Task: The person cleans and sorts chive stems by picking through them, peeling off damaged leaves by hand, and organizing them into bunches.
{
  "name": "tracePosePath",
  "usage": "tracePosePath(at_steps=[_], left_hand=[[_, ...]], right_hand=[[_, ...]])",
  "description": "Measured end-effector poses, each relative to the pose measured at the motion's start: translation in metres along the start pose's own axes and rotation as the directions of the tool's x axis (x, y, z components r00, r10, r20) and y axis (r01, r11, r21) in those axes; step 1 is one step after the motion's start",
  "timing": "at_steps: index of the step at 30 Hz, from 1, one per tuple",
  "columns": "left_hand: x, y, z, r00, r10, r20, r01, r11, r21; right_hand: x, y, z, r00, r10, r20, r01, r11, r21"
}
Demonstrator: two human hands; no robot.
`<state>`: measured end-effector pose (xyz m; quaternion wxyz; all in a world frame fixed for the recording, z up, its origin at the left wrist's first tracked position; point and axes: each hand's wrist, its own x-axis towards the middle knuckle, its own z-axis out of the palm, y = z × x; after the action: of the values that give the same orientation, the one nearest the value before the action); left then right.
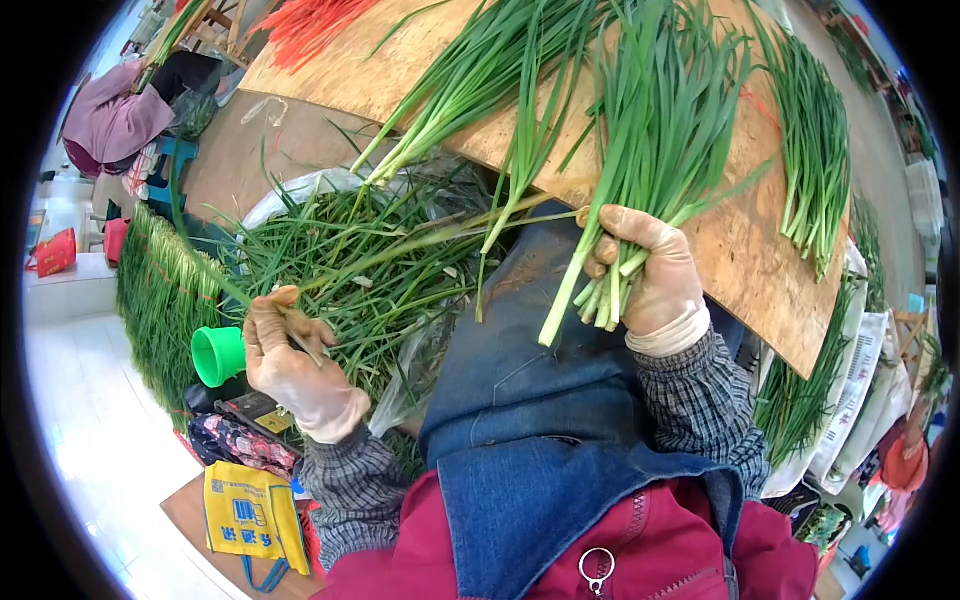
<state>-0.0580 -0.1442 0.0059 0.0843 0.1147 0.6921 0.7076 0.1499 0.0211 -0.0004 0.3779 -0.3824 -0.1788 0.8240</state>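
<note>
My right hand [650, 270], in a pale thin glove, is closed around the pale stalk ends of a bunch of garlic chives [665, 130]. Their green leaves fan out over the wooden board [770, 310]. One thick white stalk sticks out below the others. My left hand [290, 350], gloved too, pinches a few thin chive leaves [235, 290] over a heap of loose leaves [370, 260] in a clear plastic bag. A blurred yellowish leaf stretches between the two hands. More chives [470, 90] lie on the board beyond, with their stalk ends over its edge.
A tidy bundle of chives [808, 150] lies at the board's right, and red ties [310, 25] at its far left. Stacked chives [165, 300], a green cup [217, 356] and a yellow bag [250, 510] are on my left. A person [120, 115] sits at far left.
</note>
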Motion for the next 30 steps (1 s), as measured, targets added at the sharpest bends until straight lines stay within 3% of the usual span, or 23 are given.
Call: tracePosePath(at_steps=[1,4,5,7,9,11,13,14,15,17,19,21,22,24,26,27,28,29,30], left_hand=[[0.005,-0.005,-0.005,0.998,-0.069,0.012,0.07,0.996,-0.047],[-0.013,-0.023,0.006,0.999,-0.044,0.013,0.041,0.981,0.188],[-0.023,-0.022,0.016,0.992,-0.052,0.112,0.018,0.957,0.29],[-0.046,-0.014,0.031,0.935,-0.135,0.329,0.05,0.966,0.252],[-0.054,-0.021,0.044,0.853,0.118,0.508,-0.267,0.935,0.232],[-0.053,-0.012,0.066,0.653,0.337,0.679,-0.59,0.788,0.177],[-0.047,0.002,0.093,0.514,0.215,0.83,-0.627,0.754,0.193],[-0.043,-0.007,0.104,0.444,0.256,0.859,-0.674,0.726,0.132],[-0.04,-0.013,0.115,0.436,0.197,0.878,-0.664,0.729,0.166],[-0.029,-0.029,0.129,0.401,0.272,0.875,-0.613,0.789,0.036],[-0.013,-0.034,0.144,0.441,0.504,0.743,-0.613,0.773,-0.161],[0.014,-0.004,0.145,0.473,0.567,0.674,-0.685,0.718,-0.124],[0.032,-0.004,0.14,0.543,0.637,0.548,-0.674,0.719,-0.168],[0.063,0.019,0.11,0.635,0.668,0.387,-0.712,0.701,-0.04],[0.079,0.062,0.057,0.71,0.65,0.271,-0.704,0.653,0.278],[0.093,0.064,0.027,0.698,0.687,0.201,-0.665,0.518,0.539],[0.112,0.063,-0.012,0.761,0.638,0.119,-0.511,0.475,0.716],[0.139,0.054,-0.061,0.736,0.64,0.221,-0.294,0.007,0.956],[0.139,0.051,-0.081,0.777,0.605,0.175,-0.221,0.003,0.975]], right_hand=[[0.001,0.002,-0.002,1.0,0.018,0.012,-0.018,1.0,0.011],[0.003,0.005,-0.009,0.998,0.035,0.053,-0.037,0.999,0.027],[0.003,0.005,-0.009,0.998,0.04,0.042,-0.041,0.999,0.019],[0.002,0.005,-0.007,0.999,0.048,0.021,-0.048,0.999,0.001],[0.002,0.006,-0.008,0.998,0.051,0.036,-0.05,0.999,-0.013],[0.001,0.007,-0.009,0.997,0.048,0.062,-0.047,0.999,-0.005],[0.0,0.007,-0.011,0.995,0.036,0.093,-0.038,0.999,0.022],[-0.002,0.006,-0.006,0.997,0.026,0.075,-0.029,0.999,0.041],[-0.005,0.004,-0.005,0.995,0.045,0.084,-0.049,0.998,0.041],[-0.008,-0.002,-0.005,0.992,0.076,0.102,-0.081,0.996,0.039],[-0.008,-0.002,-0.007,0.993,0.051,0.109,-0.058,0.996,0.068],[-0.008,-0.002,-0.012,0.992,0.065,0.112,-0.072,0.996,0.061],[-0.009,-0.003,-0.011,0.992,0.061,0.108,-0.066,0.997,0.046],[-0.012,-0.005,-0.011,0.995,0.062,0.076,-0.063,0.998,0.013],[-0.011,-0.008,-0.017,0.992,0.083,0.091,-0.081,0.996,-0.025],[-0.011,-0.008,-0.016,0.994,0.07,0.079,-0.068,0.997,-0.026],[-0.012,-0.006,-0.014,0.996,0.059,0.067,-0.057,0.998,-0.027],[-0.012,-0.005,-0.013,0.997,0.05,0.055,-0.049,0.998,-0.029],[-0.01,-0.005,-0.016,0.994,0.074,0.081,-0.071,0.997,-0.041]])
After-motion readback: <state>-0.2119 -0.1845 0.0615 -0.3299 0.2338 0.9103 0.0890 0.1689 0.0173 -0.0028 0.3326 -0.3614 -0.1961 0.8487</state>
